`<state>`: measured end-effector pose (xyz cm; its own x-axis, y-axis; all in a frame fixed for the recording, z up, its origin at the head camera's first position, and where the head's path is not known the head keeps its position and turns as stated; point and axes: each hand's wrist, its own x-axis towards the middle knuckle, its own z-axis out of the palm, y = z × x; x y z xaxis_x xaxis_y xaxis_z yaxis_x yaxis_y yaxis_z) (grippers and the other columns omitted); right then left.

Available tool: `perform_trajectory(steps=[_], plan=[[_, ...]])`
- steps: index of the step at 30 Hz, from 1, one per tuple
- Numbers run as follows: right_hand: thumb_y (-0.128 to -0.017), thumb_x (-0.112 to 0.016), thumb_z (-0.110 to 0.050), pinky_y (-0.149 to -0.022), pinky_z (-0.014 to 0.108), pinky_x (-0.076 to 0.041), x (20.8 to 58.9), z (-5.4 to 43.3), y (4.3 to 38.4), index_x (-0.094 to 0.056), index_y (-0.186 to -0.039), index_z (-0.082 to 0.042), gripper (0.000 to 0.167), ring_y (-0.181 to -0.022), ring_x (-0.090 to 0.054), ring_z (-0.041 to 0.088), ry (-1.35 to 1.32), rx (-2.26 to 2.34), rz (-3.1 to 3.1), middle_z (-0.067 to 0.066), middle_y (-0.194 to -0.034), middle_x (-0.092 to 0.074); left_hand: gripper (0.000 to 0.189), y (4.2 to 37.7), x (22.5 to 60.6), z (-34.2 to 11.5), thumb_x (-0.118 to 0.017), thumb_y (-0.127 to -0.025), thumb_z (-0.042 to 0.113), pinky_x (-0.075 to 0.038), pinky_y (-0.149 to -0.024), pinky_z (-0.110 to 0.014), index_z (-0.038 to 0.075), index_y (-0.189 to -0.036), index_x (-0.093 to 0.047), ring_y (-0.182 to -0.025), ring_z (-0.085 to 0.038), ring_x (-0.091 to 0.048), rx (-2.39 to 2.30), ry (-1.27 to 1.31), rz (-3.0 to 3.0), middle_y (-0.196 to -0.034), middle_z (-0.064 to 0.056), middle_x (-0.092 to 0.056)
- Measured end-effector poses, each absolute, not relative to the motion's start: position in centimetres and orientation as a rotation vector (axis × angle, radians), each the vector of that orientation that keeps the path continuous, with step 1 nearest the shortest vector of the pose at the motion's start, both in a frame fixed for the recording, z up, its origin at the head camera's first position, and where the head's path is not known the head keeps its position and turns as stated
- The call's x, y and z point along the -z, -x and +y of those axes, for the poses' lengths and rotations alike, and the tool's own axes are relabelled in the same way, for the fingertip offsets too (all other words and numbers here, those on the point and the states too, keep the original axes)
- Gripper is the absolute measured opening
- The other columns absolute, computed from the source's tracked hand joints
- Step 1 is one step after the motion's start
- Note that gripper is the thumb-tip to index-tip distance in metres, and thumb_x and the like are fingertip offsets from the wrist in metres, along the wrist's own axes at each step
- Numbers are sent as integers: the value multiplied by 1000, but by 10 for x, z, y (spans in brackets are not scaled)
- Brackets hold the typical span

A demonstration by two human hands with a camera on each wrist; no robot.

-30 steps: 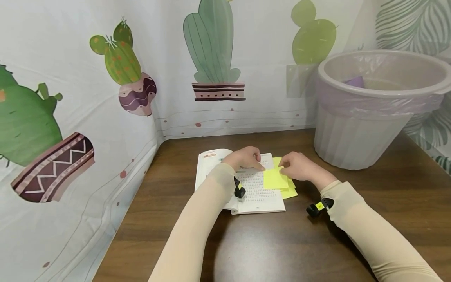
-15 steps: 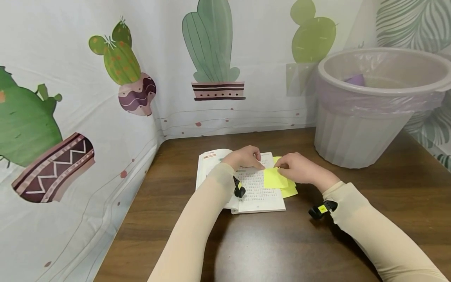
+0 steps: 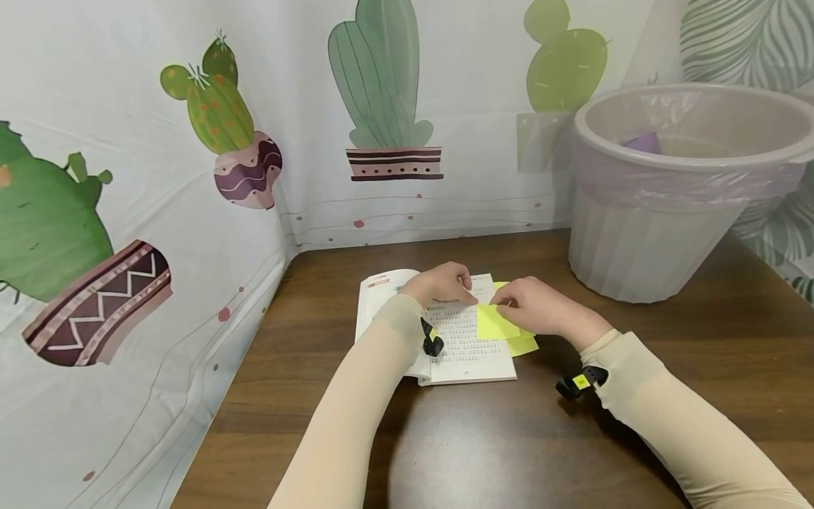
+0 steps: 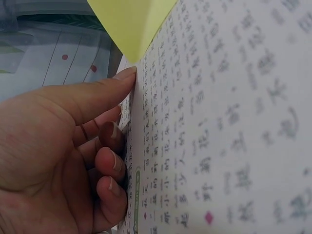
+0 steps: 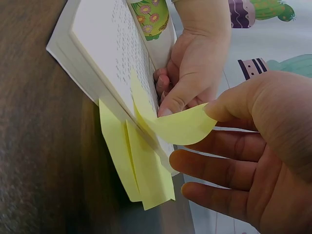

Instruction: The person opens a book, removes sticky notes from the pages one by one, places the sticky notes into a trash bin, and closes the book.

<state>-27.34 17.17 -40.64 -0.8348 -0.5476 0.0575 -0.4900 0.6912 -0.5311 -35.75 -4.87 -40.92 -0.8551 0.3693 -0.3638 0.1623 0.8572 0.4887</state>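
An open book (image 3: pixel 470 362) with printed text lies on the table. Across the edge of its right page sits a yellow sticky note (image 3: pixel 494 324). My right hand (image 3: pixel 543 305) pinches one corner between thumb and forefinger; in the right wrist view, the held sticky note (image 5: pixel 185 126) curls up off the page. More yellow sticky notes (image 5: pixel 151 170) stick out from between pages lower in the book. My left hand (image 3: pixel 439 285) rests on the page, fingers loosely bent, its thumb tip pressed down beside the note's corner in the left wrist view.
A large grey bin (image 3: pixel 642 240) with a translucent purple liner stands at the back right, with a purple piece (image 3: pixel 644 143) inside. Behind the brown table (image 3: pixel 305 396) hangs a white cloth (image 3: pixel 470 205) printed with cacti. Each wrist wears a black camera.
My right hand has shifted slightly left along the sticky note, still pinching its corner. The left hand has stayed in place on the page.
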Motion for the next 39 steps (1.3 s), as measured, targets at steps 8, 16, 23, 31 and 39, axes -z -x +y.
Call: perform_trajectory(steps=[8,16,23,31,39], plan=[[-98,-65,-14,-86,42,-56,404,171,271,-78,-113,-9,21,-89,-64,15,907,819,2799,4,-111,-77,27,356,409,-49,-81,-88,38,-44,-83,-37,21,-100,-64,-95,-19,-55,-632,-398,2579,-107,1,-62],[-97,-63,-14,-90,46,-57,399,170,266,-78,-114,-8,22,-94,-67,16,951,797,2787,7,-113,-77,27,356,408,-48,-81,-89,38,-44,-84,-37,21,-101,-64,-98,-19,-55,-623,-395,2577,-109,1,-63],[-97,-63,-13,-91,46,-58,392,168,261,-78,-113,-7,23,-97,-69,17,1012,765,2779,9,-114,-77,27,356,408,-48,-80,-89,37,-44,-81,-35,20,-102,-64,-96,-18,-55,-629,-415,2570,-107,1,-62],[-97,-64,-14,-87,43,-57,388,169,259,-78,-113,-8,22,-90,-66,15,1022,755,2784,8,-114,-77,27,356,410,-49,-80,-90,37,-44,-80,-35,20,-102,-63,-96,-18,-55,-625,-428,2579,-107,1,-61],[-97,-64,-15,-80,36,-54,387,169,259,-78,-111,-9,21,-84,-62,13,1048,753,2795,8,-112,-78,28,356,412,-49,-80,-89,38,-44,-82,-35,21,-103,-63,-96,-17,-55,-611,-433,2599,-105,2,-62]])
